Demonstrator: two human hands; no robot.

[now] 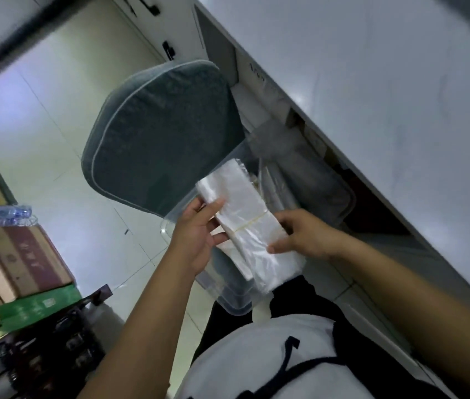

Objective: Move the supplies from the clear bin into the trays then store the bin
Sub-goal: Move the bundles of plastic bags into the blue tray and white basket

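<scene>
A bundle of clear plastic bags [245, 217], bound by a rubber band, is held over the clear bin [228, 300]. My left hand [196, 240] grips the bundle's left side with thumb on top. On the right side my right hand [302, 234] holds it, fingers curled on the edge. The bin rests low beside the table, with more clear packets [300, 180] inside at its far end. No trays are visible.
A grey cushioned chair seat [164, 131] stands just left of the bin. The white table [386, 82] runs along the right. Cardboard boxes [18, 260], a green box [38, 306] and water bottles [6, 213] are stacked at the left on the floor.
</scene>
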